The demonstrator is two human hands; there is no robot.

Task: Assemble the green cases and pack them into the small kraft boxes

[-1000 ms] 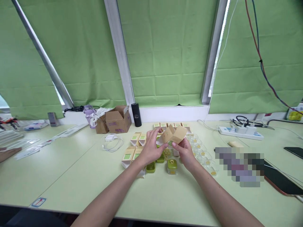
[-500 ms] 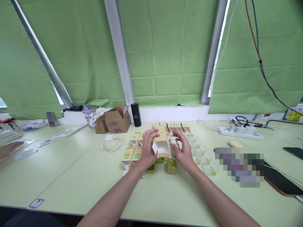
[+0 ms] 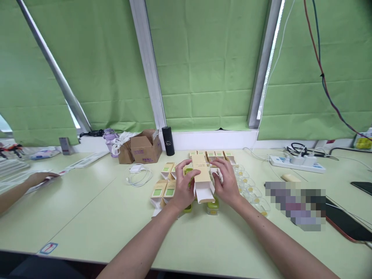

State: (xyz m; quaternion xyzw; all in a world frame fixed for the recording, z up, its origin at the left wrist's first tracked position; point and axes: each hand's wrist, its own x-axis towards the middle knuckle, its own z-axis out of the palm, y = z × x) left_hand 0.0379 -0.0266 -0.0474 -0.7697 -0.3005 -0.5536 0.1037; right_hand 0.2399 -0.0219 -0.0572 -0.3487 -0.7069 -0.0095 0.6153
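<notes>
My left hand (image 3: 184, 188) is closed around a tan cardboard box (image 3: 201, 172), its thumb across the front. The box's near end is open, with white flaps sticking out. Close to the box's right side is my right hand (image 3: 226, 180), fingers curled but thumb and fingertips apart; whether it touches the box is hard to tell. Below the box stands a small clear container with a green lid (image 3: 213, 207). More green containers are partly hidden behind my left hand. White pieces (image 3: 216, 174) show behind my right fingers.
Tan boxes with green labels stand at left (image 3: 163, 190) and in a back row (image 3: 215, 155). Clear containers (image 3: 247, 186) line the right. A cardboard carton (image 3: 147, 147), black bottle (image 3: 167, 141), power strip (image 3: 298, 163) and charger cable (image 3: 139, 174) lie around. Another person's hand (image 3: 43, 179) is at far left.
The box in my left hand has tipped, showing more of its printed front, and its open end sits lower. My left thumb now lies across it. The other person's hand has reached further in.
</notes>
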